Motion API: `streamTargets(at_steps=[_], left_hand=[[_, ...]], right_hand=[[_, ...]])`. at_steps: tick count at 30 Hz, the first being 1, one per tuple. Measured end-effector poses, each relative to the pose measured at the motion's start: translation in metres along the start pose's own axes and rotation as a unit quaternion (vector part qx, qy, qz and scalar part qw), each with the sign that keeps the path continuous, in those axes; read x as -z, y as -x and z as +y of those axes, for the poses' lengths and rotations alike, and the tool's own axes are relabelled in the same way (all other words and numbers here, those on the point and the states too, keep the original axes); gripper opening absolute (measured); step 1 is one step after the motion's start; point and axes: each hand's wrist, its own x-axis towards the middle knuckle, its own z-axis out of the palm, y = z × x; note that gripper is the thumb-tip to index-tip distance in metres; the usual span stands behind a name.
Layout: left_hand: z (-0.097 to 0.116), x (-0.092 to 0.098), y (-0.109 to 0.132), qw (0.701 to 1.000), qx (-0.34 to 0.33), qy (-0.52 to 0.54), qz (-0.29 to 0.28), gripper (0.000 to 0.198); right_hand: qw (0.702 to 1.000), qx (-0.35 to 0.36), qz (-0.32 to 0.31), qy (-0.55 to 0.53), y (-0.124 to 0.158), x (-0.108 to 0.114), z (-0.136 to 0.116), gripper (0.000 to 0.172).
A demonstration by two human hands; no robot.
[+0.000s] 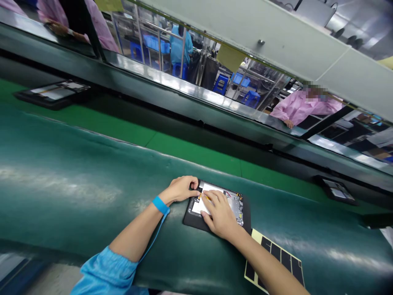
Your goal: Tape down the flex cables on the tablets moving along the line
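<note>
An opened tablet (238,207) lies on a black holder (196,221) on the green bench, its circuit board and white battery (196,207) exposed. An orange flex cable (208,198) crosses the battery, partly covered by fingers. My left hand (181,189), with a blue wrist strap (161,205), is at the tablet's left edge, thumb and bent fingers closed near the cable's end; what is between them is hidden. My right hand (219,213) rests over the battery with fingers stretched out. Beneath my right forearm is a pale yellow sheet (255,237) bearing black pads.
Beyond the bench edge runs a green conveyor belt (172,145). It carries another opened tablet (57,92) at the left and one more (337,191) at the right. People in pink sleeves (302,106) are across the line. A white overhead beam (233,28) spans the top.
</note>
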Motion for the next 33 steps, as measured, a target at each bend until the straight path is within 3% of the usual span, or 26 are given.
streamTargets(at_steps=[14, 18, 21, 24, 28, 33], left_hand=[[0.006, -0.002, 0.000, 0.999, 0.014, -0.036, 0.015, 0.024], [0.004, -0.002, 0.001, 0.999, 0.009, -0.031, 0.025, 0.025], [0.000, -0.001, 0.001, 1.000, 0.003, -0.012, 0.023, 0.024], [-0.005, 0.000, -0.002, 1.000, 0.005, 0.009, 0.020, 0.028], [-0.009, -0.002, -0.005, 0.999, 0.011, 0.022, 0.028, 0.029], [-0.012, -0.005, -0.006, 0.999, 0.005, 0.019, 0.026, 0.030]], right_hand=[[0.999, 0.002, 0.032, -0.035, 0.001, 0.000, 0.000, 0.052], [0.993, -0.006, 0.098, -0.067, 0.004, 0.002, 0.005, 0.046], [0.984, -0.051, 0.153, -0.082, 0.014, 0.012, 0.012, 0.038], [0.969, -0.123, 0.190, -0.104, 0.036, 0.029, 0.024, 0.026], [0.940, -0.234, 0.222, -0.115, 0.088, 0.049, 0.046, 0.017], [0.899, -0.378, 0.203, -0.090, 0.156, 0.067, 0.064, 0.037]])
